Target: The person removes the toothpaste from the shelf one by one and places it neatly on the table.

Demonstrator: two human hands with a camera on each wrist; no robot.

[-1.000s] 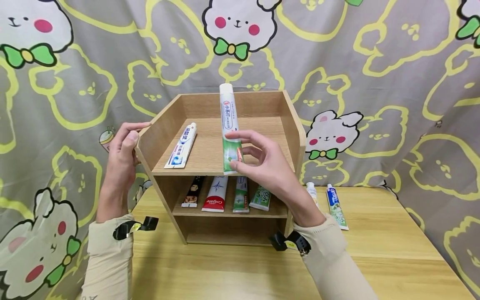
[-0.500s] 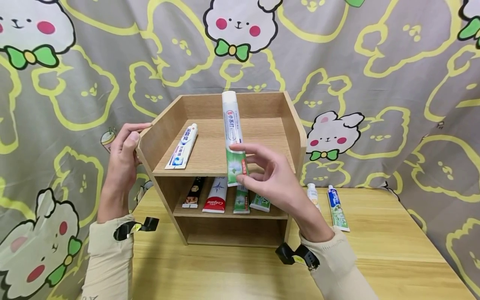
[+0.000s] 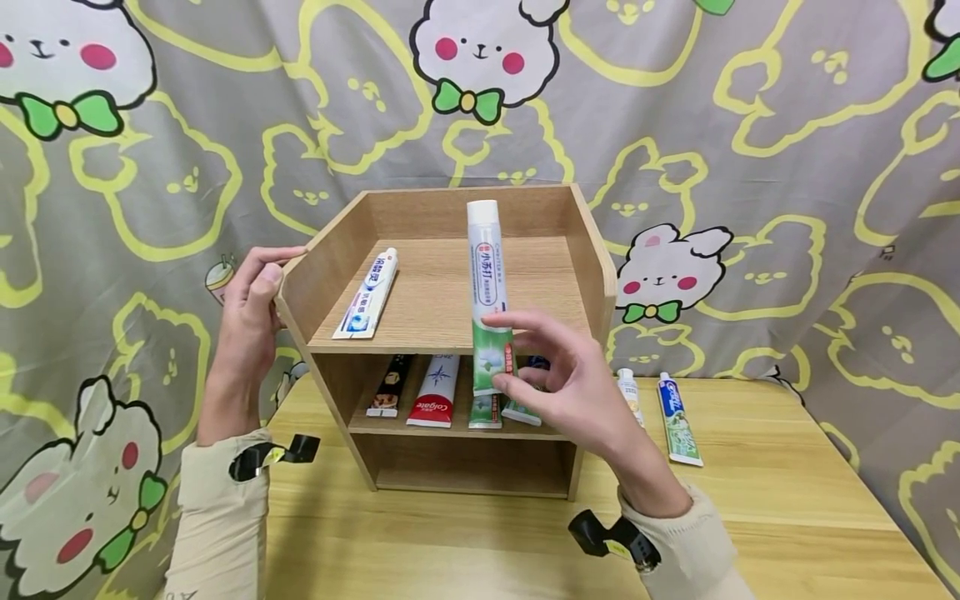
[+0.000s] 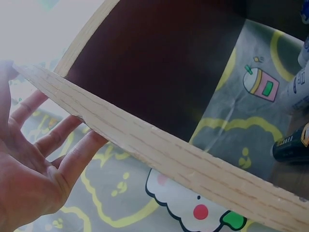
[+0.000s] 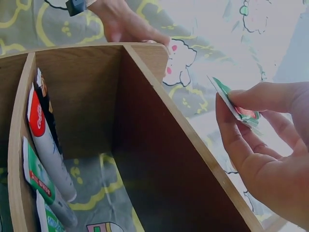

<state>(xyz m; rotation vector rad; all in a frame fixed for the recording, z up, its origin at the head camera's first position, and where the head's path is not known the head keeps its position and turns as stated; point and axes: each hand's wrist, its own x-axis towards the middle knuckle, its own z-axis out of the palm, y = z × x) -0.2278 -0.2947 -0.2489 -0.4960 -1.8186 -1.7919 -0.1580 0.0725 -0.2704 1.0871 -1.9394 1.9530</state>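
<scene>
Right hand [image 3: 573, 387]: grip pinches the crimped lower end of a white-and-green toothpaste tube [image 3: 489, 292] between thumb and fingertips; the tube stands near upright, cap uppermost, in front of the wooden shelf unit [image 3: 592, 258] at its right half, the lower end level with the front edge of the top shelf. In the right wrist view the same tube end [image 5: 236, 107] shows nipped between thumb and forefinger, clear of the unit's side panel.

Left hand [image 3: 251, 292]: grip clasps the unit's left side panel at its upper front corner, thumb on the edge and fingers curled behind it; the left wrist view shows the fingers [image 4: 72, 154] lying against the panel's outer face.

On the unit's top shelf, left part: one white-and-blue toothpaste tube [image 3: 367, 292], lying flat, cap to the rear.

On the unit's middle shelf: a black tube [image 3: 388, 387], a red-and-white Colgate tube [image 3: 433, 392], a green tube [image 3: 484, 410], and one more partly hidden behind the right hand.

On the wooden surface [image 3: 787, 492], right of the unit: two tubes [image 3: 677, 417] lying side by side.
</scene>
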